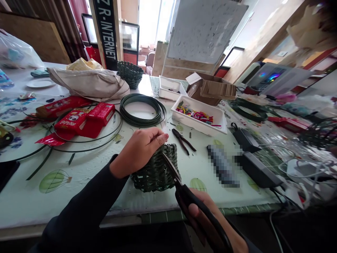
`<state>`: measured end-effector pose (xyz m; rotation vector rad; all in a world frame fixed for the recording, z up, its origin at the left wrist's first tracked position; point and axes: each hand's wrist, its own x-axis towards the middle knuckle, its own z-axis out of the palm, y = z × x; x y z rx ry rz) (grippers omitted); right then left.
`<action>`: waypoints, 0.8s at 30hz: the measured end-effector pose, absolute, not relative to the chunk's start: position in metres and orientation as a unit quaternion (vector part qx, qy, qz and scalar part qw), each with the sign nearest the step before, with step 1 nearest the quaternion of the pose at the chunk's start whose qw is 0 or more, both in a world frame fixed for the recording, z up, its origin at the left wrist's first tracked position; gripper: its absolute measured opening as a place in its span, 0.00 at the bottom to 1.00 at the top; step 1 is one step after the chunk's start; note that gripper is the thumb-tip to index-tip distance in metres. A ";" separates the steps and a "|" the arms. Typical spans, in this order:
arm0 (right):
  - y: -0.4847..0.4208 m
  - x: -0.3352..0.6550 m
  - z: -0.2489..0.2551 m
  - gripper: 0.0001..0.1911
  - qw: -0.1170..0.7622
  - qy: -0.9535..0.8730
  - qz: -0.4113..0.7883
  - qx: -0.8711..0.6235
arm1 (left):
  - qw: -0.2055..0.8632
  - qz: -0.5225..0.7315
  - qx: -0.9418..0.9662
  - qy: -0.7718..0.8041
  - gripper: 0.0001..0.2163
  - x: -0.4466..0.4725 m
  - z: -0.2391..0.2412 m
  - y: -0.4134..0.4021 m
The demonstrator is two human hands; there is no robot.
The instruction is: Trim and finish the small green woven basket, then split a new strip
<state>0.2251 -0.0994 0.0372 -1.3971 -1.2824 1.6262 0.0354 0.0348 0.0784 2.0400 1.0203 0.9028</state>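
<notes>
A small dark green woven basket [151,175] sits at the near middle of the table. My left hand [138,151] is closed at its top rim, thumb and fingers pinched together there. What lies between those fingertips is mostly hidden. Black-handled scissors [185,195] are in my right hand [213,214], its fingers wrapped in the handles. Their blades point up and left across the basket's right side, tips close to the rim by my left fingers. Dark-handled pliers [183,141] lie just beyond the basket to the right.
A coil of green strip [140,121] lies behind my left hand. Red boxes [100,119] and loose strip loops are at left. A white tray [202,128] holds colourful pieces. Black power adapters [258,170] with cables are at right. Another woven basket [130,75] stands farther back.
</notes>
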 end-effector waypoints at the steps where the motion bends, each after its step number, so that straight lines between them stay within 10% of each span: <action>1: -0.099 0.223 0.034 0.28 0.329 -0.495 0.608 -0.526 | 0.332 0.346 0.785 0.393 0.17 0.036 0.079 0.034; 24: -0.088 0.217 -0.005 0.30 0.383 -0.561 0.546 -0.491 | 0.238 0.402 0.838 0.282 0.08 0.035 0.069 0.040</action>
